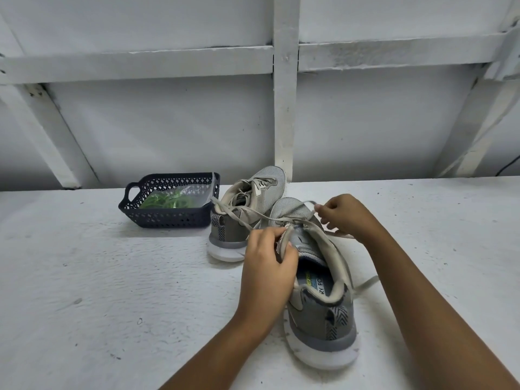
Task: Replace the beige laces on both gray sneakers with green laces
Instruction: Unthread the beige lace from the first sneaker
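L hand (pixel 267 266) in pinch on tongue (pixel 284 239) of near sneaker (pixel 320 316), R hand (pixel 344 216) in pinch on beige lace (pixel 367 283)

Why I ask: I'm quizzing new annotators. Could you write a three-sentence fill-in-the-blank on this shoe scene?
1. The green laces lie bagged inside a dark blue ____.
2. The left hand grips the near sneaker while the right hand pinches its lace, coloured ____.
3. Counting the far sneaker, the table holds ____ sneakers.
Missing words: basket; beige; two.
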The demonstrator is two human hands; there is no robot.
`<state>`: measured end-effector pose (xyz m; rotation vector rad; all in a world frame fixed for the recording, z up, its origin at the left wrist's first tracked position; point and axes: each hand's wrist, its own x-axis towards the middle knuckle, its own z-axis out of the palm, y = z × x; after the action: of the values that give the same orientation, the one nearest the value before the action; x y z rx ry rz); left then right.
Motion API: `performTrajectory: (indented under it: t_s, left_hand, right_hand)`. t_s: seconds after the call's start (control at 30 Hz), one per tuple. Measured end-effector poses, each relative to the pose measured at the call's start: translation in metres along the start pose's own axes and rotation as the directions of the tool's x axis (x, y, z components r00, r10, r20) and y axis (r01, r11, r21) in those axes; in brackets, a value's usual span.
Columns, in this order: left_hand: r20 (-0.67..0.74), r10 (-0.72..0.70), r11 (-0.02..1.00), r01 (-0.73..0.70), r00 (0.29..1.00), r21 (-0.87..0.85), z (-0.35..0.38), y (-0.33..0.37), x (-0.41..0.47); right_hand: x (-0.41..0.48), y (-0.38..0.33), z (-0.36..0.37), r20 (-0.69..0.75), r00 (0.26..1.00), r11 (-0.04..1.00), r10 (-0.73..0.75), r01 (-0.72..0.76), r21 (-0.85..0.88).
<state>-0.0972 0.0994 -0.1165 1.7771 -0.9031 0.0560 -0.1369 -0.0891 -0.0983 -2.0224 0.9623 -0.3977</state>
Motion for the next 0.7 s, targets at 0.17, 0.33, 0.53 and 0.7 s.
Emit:
performTrajectory:
  t_s: [0.17, 0.33, 0.53, 0.7]
  left_hand:
    - [0.0, -0.011, 1.0, 0.011, 1.0, -0.013, 0.0, 0.0, -0.001]
    - [0.008, -0.023, 1.0, 0.023, 1.0, -0.012, 0.0, 0.0, 0.0]
    - [0.008, -0.034, 0.999, 0.034, 0.999, -0.024, 0.0, 0.001, -0.001]
    - [-0.017, -0.042, 0.998, 0.042, 0.999, -0.046, 0.002, -0.002, -0.001]
  right_hand:
    - [-0.004, 0.0, 0.015, -0.038, 0.99, 0.987, -0.134, 0.13, -0.093]
    - [0.005, 0.0, 0.016, -0.199, 0.976, 0.962, -0.086, 0.133, 0.24]
    - [0.006, 0.001, -0.014, -0.315, 0.947, 0.824, 0.067, 0.125, 0.553]
    - [-0.009, -0.005, 0.006, 0.079, 0.996, 0.999, -0.037, 0.034, 0.036]
